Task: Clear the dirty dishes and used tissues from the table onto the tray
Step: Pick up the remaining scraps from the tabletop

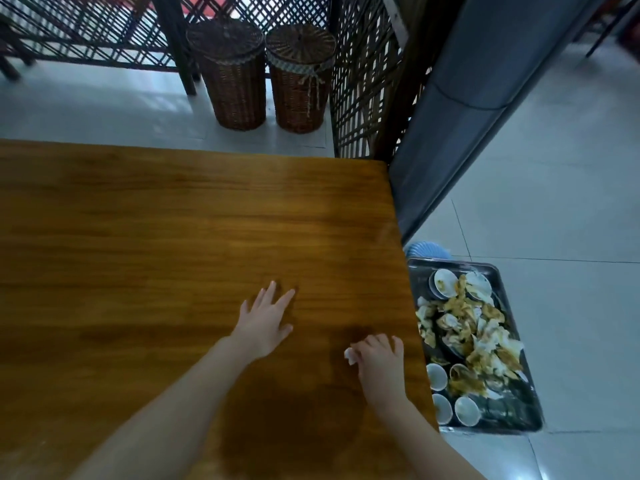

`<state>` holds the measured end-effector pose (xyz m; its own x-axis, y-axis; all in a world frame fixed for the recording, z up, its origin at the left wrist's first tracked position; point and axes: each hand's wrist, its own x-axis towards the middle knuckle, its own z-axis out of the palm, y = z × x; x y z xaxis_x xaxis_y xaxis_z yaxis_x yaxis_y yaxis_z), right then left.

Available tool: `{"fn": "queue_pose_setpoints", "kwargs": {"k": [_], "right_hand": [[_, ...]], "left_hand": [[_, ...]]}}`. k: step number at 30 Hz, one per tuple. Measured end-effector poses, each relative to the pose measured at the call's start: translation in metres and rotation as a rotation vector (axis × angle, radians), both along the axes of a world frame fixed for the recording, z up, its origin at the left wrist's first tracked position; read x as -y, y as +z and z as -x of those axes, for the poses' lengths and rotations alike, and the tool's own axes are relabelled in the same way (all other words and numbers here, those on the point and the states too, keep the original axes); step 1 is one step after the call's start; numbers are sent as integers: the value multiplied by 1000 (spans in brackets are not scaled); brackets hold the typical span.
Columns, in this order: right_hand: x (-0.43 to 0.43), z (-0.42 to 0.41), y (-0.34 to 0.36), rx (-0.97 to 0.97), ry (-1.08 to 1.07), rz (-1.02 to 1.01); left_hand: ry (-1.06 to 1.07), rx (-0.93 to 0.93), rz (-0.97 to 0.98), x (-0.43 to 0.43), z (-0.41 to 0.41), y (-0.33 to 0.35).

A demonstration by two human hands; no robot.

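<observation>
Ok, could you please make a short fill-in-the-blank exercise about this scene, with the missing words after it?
1. The right hand holds a white ____.
2. The left hand rests flat on the ____.
3. The tray of bowls stands on the person's ____ side.
4. Beyond the far edge stand ____ wicker baskets.

Missing words: tissue; table; right; two.

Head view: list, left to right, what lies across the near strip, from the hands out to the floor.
left hand flat on the table → white tissue → right hand, fingers curled on it → tray with bowls and used tissues
</observation>
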<state>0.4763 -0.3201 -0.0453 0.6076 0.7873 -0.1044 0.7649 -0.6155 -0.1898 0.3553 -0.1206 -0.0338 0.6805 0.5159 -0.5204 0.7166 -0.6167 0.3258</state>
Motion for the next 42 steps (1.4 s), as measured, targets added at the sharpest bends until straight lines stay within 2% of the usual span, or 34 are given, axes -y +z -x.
{"fn": "queue_pose_setpoints", "kwargs": {"k": [8,15,22,35,42], "right_hand": [[20,0,24,-31,-125,17],[62,3,46,-19,-122,-18],[106,-28,57,-27,-199,-27],[266,-177,64,37,-273,14],[312,-244,60,17,-255,24]], "left_hand": [[-45,20,-32,34,10,29],[-105,-30,-6,72,9,42],[-135,-45,-49,99,-7,49],[-130,-57,-46,249,-150,40],[-124,-63,-64,309,-210,36]]}}
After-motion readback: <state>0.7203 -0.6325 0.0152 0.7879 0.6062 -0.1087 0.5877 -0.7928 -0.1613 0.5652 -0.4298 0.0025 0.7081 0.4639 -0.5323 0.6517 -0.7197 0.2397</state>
